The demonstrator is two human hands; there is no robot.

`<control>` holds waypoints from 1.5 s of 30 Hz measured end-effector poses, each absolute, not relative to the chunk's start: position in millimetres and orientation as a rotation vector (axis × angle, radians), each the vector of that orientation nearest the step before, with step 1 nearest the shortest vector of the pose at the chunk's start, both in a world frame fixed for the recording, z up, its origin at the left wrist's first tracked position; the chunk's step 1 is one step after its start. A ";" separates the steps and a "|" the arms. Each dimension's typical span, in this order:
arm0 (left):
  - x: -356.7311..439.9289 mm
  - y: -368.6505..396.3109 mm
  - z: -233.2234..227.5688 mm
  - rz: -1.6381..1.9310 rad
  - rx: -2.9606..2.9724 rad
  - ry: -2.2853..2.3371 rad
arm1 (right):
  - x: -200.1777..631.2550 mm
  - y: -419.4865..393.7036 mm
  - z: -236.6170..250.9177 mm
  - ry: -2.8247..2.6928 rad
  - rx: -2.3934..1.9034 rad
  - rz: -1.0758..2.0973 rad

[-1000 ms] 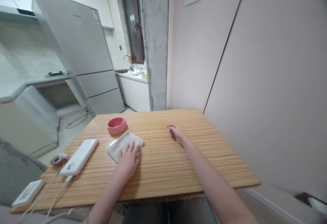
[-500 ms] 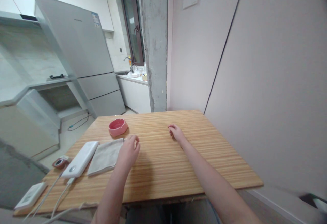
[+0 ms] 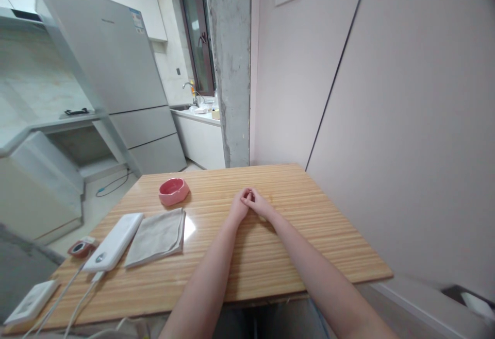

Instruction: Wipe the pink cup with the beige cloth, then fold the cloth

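Over the middle of the wooden table [image 3: 286, 256], my left hand [image 3: 240, 206] and my right hand [image 3: 260, 205] meet, fingertips touching. Both have curled, closed fingers; anything small held between them is hidden. To the left of my hands lies a folded grey cloth [image 3: 157, 238]. Behind the cloth stands a pink bowl [image 3: 174, 192], apart from either hand.
A white power bank [image 3: 114, 243] with a cable plugged in lies left of the cloth. Beside it are a brown round object [image 3: 80, 248] and a white box-shaped item [image 3: 33, 302]. A concrete pillar [image 3: 232, 71] and a pale wall [image 3: 367, 138] border the table.
My left hand has moved right, away from the cloth's edge, to meet my right hand. My right hand has shifted slightly left. The view has turned a little to the right.
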State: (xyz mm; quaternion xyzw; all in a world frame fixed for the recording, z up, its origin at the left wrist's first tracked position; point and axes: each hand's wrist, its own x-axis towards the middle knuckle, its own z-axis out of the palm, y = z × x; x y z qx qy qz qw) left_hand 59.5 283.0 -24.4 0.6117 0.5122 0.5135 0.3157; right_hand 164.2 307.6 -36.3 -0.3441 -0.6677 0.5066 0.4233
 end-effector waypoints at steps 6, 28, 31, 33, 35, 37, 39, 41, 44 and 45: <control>59.7 280.2 -17.7 1.335 1.603 1.350 | 164.5 304.4 -32.4 -1.660 -0.855 1.256; -147.2 225.9 29.5 0.601 1.511 2.817 | 175.3 317.5 -19.2 -1.087 -1.026 1.200; -140.9 230.7 32.1 0.619 1.668 2.742 | 172.4 317.3 -18.6 -1.135 -1.012 1.202; -120.1 236.2 35.4 0.689 1.748 2.673 | 170.8 318.0 -20.2 -1.159 -1.015 1.193; -88.9 241.8 36.8 0.783 1.905 2.530 | 170.1 319.4 -23.4 -1.175 -1.019 1.186; -52.8 246.5 35.1 0.883 2.075 2.343 | 170.2 320.6 -27.1 -1.194 -1.031 1.197; -18.4 249.4 30.5 0.943 2.196 2.145 | 170.7 320.9 -29.9 -1.228 -1.031 1.200; 8.9 250.7 24.4 0.986 2.260 1.988 | 171.2 319.9 -31.0 -1.272 -1.012 1.166; 31.8 250.7 15.5 1.021 2.293 1.880 | 171.4 317.0 -29.4 -1.328 -0.973 1.136; 35.1 250.5 13.1 1.019 2.301 1.868 | 171.3 316.1 -28.5 -1.346 -0.967 1.143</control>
